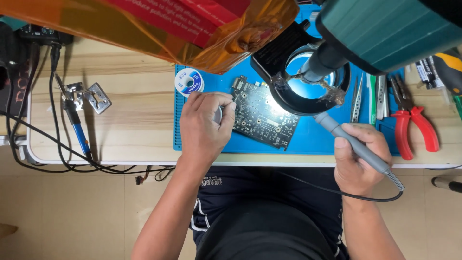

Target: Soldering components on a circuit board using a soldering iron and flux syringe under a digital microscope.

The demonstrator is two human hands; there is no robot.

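Nearest the lens: teal microscope head [390, 29] at top right, barrel passing down through black ring light [308, 79]; orange translucent bag [159, 29] hanging across top left.

Left hand [206, 127] — forearm rising from lower centre, wrist straight, knuckles up, resting on left part of blue mat [313, 139]. Fingers curled together, thumb and forefinger pinched on small round pale object, mostly hidden; fingertips just touching left edge of board.

Right hand [357, 161] — forearm rising from lower right, fist closed round grey soldering iron [353, 144] in a pen-like grip, thumb laid along the shaft. Iron slanted up-left toward ring light; tip hidden under the ring. Black cord looping off the rear end, past table edge.

Circuit board [263, 113] — dark, rectangular, lying flat on mat and turned at an angle, between the two hands. Rows of small pale pads and components; right corner brightly lit beneath ring light.

Also on mat: solder spool [188, 82] just above left hand; tweezers [356, 98]; red pliers [414, 127] at right.

Off mat, on wooden table [130, 110]: blue-handled tool [77, 127] and black cables at left.
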